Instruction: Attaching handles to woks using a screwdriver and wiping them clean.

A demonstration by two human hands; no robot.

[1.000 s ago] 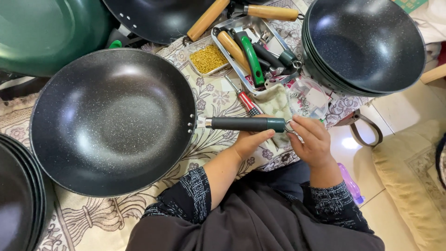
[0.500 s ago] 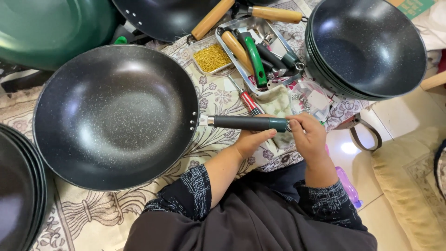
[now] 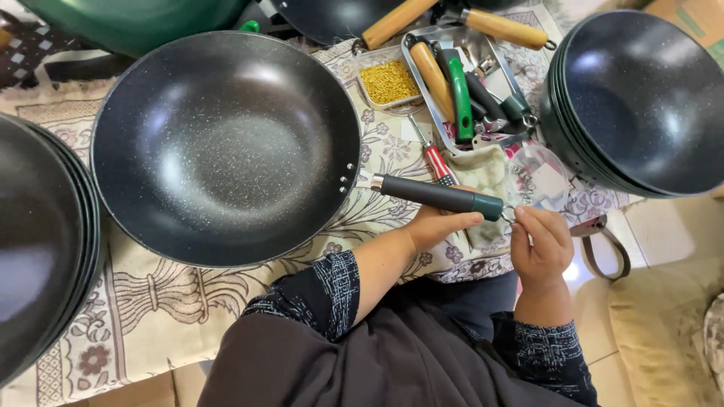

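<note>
Little has shifted: left hand (image 3: 434, 226) still cradles the black speckled wok's (image 3: 226, 147) dark handle (image 3: 437, 196); right hand (image 3: 539, 245) pinches its metal end ring (image 3: 508, 214).

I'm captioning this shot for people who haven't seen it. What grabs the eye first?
The big black speckled wok fills the middle of the patterned cloth. Its dark handle rests on the left hand, while the right hand pinches the ring at its end. More black woks are stacked at right.
</note>
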